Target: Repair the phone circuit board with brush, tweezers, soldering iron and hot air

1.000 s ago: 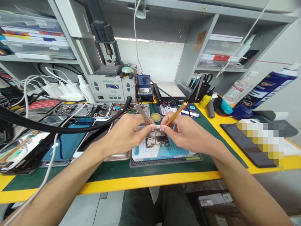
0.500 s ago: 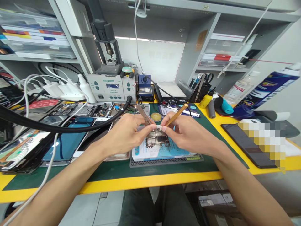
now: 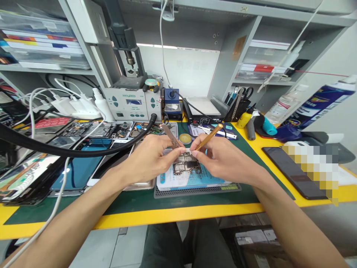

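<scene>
A bare phone circuit board (image 3: 186, 166) lies on a white and blue card (image 3: 189, 179) over a grey perforated mat (image 3: 195, 191). My left hand (image 3: 149, 158) is closed in a pinch on flat metal tweezers (image 3: 170, 137), whose tips reach the board's top edge. My right hand (image 3: 223, 156) is closed on a thin gold pen-like tool (image 3: 209, 136) that slants up to the right, its lower tip at the same spot on the board. Both hands hover just over the board, fingertips almost touching.
A soldering station (image 3: 131, 104) and a hot-air holder stand at the back. A thick black hose (image 3: 83, 150) crosses the left side over opened phones (image 3: 75, 171). A dark phone (image 3: 292, 169) lies right. Tool cup (image 3: 237, 106), bottles and a round solder tin (image 3: 185, 139) sit behind.
Both hands stay over the board with only tiny shifts; the gold tool's upper end has risen slightly.
</scene>
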`<state>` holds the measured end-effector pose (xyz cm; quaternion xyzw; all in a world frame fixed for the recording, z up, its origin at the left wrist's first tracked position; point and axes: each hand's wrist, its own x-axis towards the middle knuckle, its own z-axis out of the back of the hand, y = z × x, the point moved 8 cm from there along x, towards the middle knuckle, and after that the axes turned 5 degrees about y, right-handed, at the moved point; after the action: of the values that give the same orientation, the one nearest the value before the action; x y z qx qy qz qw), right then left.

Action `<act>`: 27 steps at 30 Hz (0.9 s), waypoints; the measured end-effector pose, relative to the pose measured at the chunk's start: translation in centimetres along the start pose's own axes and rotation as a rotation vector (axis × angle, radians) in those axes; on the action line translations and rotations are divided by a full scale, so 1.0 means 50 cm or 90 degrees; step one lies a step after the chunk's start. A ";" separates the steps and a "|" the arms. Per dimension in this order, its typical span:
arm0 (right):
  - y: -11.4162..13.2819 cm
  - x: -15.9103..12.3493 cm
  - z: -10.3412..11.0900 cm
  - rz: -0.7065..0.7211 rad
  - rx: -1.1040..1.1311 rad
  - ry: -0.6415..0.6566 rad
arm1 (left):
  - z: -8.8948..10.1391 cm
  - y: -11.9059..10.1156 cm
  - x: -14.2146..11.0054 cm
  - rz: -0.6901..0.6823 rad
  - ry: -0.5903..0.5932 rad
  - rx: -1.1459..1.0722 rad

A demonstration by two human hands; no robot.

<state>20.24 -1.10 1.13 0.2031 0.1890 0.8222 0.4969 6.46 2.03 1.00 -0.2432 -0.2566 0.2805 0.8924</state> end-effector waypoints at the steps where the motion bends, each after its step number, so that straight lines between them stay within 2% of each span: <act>1: 0.000 0.000 0.000 0.000 0.001 0.000 | 0.000 0.001 0.000 0.002 0.000 -0.001; 15: 0.002 0.003 -0.004 0.020 0.075 -0.004 | 0.000 0.000 0.000 0.001 0.000 -0.003; 27: 0.010 0.004 -0.001 0.062 0.054 -0.043 | 0.001 -0.003 0.001 0.006 0.001 -0.002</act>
<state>19.74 -1.14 1.37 0.2610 0.1966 0.8294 0.4531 6.52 1.95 1.13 -0.2457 -0.2550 0.2840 0.8910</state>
